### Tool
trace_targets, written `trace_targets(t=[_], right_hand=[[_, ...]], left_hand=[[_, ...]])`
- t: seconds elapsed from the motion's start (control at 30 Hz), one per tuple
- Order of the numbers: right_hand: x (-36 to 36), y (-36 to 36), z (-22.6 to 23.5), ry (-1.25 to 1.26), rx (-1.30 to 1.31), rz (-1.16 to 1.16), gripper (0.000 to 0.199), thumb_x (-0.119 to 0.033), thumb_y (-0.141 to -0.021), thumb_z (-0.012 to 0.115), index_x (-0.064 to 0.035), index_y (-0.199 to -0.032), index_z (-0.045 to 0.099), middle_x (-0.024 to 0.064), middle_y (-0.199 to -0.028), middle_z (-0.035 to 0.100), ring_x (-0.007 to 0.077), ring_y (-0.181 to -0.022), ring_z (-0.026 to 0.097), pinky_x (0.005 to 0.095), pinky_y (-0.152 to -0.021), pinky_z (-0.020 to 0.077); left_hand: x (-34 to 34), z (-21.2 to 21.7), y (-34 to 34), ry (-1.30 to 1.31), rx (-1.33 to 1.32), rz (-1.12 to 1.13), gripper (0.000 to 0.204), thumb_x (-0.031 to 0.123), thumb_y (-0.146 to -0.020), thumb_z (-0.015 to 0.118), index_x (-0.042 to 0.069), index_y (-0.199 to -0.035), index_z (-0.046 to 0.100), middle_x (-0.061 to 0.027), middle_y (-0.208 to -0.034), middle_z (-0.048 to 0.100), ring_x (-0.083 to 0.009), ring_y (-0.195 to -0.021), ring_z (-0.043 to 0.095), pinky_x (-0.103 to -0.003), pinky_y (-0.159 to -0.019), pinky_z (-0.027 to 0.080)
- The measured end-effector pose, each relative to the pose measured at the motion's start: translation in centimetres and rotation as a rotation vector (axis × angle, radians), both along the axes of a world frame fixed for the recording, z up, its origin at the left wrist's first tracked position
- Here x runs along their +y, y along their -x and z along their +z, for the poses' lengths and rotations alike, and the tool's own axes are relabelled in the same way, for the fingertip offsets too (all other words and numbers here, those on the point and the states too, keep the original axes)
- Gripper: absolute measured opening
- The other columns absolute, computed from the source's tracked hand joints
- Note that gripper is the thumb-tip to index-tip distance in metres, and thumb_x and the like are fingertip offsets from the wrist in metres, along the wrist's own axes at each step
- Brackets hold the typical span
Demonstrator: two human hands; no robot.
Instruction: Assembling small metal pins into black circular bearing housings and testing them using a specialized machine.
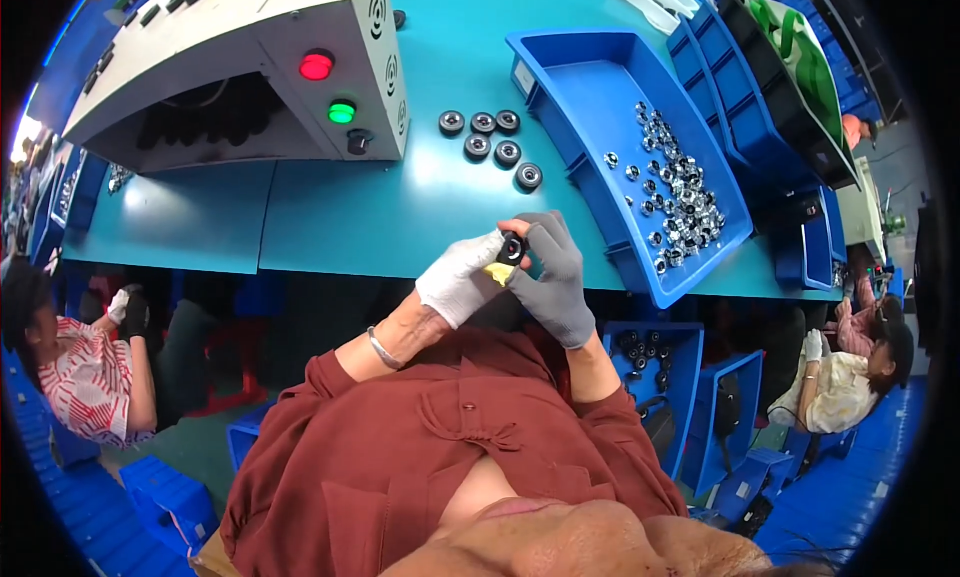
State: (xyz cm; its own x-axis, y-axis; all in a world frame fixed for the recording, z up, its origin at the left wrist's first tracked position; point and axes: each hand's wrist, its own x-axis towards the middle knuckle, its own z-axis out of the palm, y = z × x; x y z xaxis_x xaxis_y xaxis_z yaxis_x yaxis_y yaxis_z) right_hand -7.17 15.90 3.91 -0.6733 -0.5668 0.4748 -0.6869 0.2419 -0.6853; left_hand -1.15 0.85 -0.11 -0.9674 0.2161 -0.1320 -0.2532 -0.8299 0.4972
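Note:
My left hand (463, 280), in a white glove, and my right hand (554, 277), in a grey glove with bare fingertips, meet just off the table's front edge. Between them they grip a small black wheel (512, 248) with a shiny metal centre. A yellow scrap (499, 273) shows just under it at the left fingertips; whether it is cloth or tape I cannot tell. Beyond my hands, several matching black wheels (507, 155) lie flat on the table. Some of my fingers hide part of the held wheel's rim.
A blue tray (590, 162) with many shiny metal pieces (685, 192) stands at right on the green table (340, 217). At left is a white machine (250, 47) with red and green buttons. A lower blue bin (650, 362) holds black parts. Other people sit at both sides.

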Motion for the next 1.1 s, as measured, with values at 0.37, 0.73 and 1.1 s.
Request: trace_targets(t=[0.37,0.73,1.1], right_hand=[[-0.9,-0.7,-0.1,0.258,-0.252,-0.048,0.041,-0.008,-0.078,0.065,0.0,-0.119,0.066,0.0115,-0.113,0.062,0.0246,-0.108,0.057,0.0323,-0.084,0.0508],[-0.2,-2.1,-2.2,0.288,-0.461,-0.193,0.036,0.01,-0.081,0.057,0.004,-0.114,0.069,0.0074,-0.097,0.064,0.0135,-0.088,0.062,0.0263,-0.079,0.0497],[0.0,-1.6,-2.2,0.385,-0.695,-0.106,0.034,0.006,-0.089,0.053,0.0025,-0.118,0.07,0.0042,-0.101,0.068,0.0095,-0.089,0.06,0.0253,-0.082,0.0492]], left_hand=[[0.5,0.2,0.1,-0.183,0.023,0.007,0.038,0.027,-0.098,0.066,0.002,-0.124,0.054,-0.0054,-0.12,0.06,-0.0171,-0.108,0.059,-0.035,-0.098,0.048],[0.6,1.2,0.6,0.954,-0.026,0.368,0.017,0.006,-0.091,0.069,-0.004,-0.103,0.062,-0.0072,-0.083,0.068,-0.011,-0.068,0.063,-0.025,-0.062,0.052],[-0.2,0.8,0.1,0.639,-0.043,0.297,0.018,0.007,-0.094,0.068,-0.005,-0.108,0.065,-0.0067,-0.087,0.069,-0.0112,-0.075,0.063,-0.024,-0.069,0.052]])
